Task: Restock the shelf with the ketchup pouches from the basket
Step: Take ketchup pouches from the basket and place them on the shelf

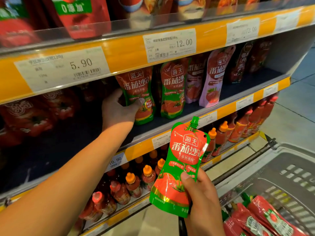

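Head view: left hand (117,109) reached onto the middle shelf (170,133), thumb and fingers curled round the lower part of a shelved ketchup pouch (138,92) standing upright at the left end of the row. Right hand (201,196) was near the camera, grip pinching the bottom of a second ketchup pouch (180,166), thumb on its front, spout pointing up and slightly right (long axis roughly vertical). The held pouch sat below and right of the shelf slot, so the move looked like up, far and a bit left; the right hand was the one carrying it. More pouches lay in the basket (289,167) at lower right, cut off by the frame edge. Left-hand fingers behind the pouch were hidden; the shelf's left side was dark and blurred.
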`<state>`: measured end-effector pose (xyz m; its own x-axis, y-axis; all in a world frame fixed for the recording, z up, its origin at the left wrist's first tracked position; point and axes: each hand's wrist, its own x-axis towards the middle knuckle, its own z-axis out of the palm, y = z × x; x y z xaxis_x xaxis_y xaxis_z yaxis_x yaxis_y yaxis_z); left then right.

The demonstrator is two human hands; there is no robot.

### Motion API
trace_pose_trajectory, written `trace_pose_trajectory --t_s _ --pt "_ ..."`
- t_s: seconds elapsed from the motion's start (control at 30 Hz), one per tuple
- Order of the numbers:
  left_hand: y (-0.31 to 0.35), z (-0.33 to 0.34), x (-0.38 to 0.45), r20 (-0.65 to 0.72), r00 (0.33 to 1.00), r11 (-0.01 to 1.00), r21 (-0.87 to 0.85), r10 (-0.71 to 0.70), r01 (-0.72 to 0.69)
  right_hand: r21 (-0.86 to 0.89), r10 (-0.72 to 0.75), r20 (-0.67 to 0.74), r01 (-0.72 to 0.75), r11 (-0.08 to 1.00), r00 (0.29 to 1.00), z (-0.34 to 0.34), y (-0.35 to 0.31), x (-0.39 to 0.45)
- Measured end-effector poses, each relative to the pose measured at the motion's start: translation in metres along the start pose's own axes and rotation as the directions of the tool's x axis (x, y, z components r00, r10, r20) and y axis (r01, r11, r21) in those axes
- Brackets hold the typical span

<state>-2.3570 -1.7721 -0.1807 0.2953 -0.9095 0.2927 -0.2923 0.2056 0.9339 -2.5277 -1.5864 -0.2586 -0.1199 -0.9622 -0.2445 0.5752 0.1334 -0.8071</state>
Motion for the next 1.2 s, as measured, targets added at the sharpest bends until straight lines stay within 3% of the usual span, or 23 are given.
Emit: trace_pose_trajectory --t_s 0.57,0.73,0.83,0.87,0.93,1.03,1.1,1.2 --pt "0.001 0.0 0.005 0.002 1.0 0.997 0.078 -0.008 0.008 -0.123 -0.078 0.077 0.087 0.989 0.994 0.001 0.003 0.003" --pt "0.002 -0.007 0.002 -0.01 0.996 0.957 0.277 -0.09 0.089 -0.107 -0.087 0.091 0.096 0.99 0.992 0.004 -0.001 0.003" --pt "0.011 -0.03 -0.03 -0.054 0.998 0.97 0.24 -0.014 0.027 -0.105 -0.063 0.123 0.076 0.992 0.99 0.009 -0.008 0.003" --pt "0.016 -0.038 -0.048 -0.023 1.0 0.986 0.166 0.02 -0.016 -0.118 -0.064 0.146 0.081 0.99 0.987 0.01 -0.01 0.004" --pt "0.027 -0.049 -0.088 0.202 0.979 1.0 -0.008 0.015 -0.013 -0.162 -0.084 0.201 0.118 0.98 0.976 0.017 -0.017 0.004" --pt "0.04 -0.052 -0.134 0.592 0.801 0.966 -0.151 -0.083 0.211 -0.246 -0.14 0.26 0.206 0.947 0.955 0.027 -0.027 0.005" --pt "0.04 -0.052 -0.147 0.618 0.776 0.933 -0.193 -0.124 0.303 -0.3 -0.153 0.294 0.243 0.923 0.944 0.034 -0.03 0.005" --pt "0.038 -0.052 -0.147 0.506 0.847 0.919 -0.232 -0.166 0.319 -0.388 -0.122 0.363 0.269 0.881 0.924 0.045 -0.032 0.006"
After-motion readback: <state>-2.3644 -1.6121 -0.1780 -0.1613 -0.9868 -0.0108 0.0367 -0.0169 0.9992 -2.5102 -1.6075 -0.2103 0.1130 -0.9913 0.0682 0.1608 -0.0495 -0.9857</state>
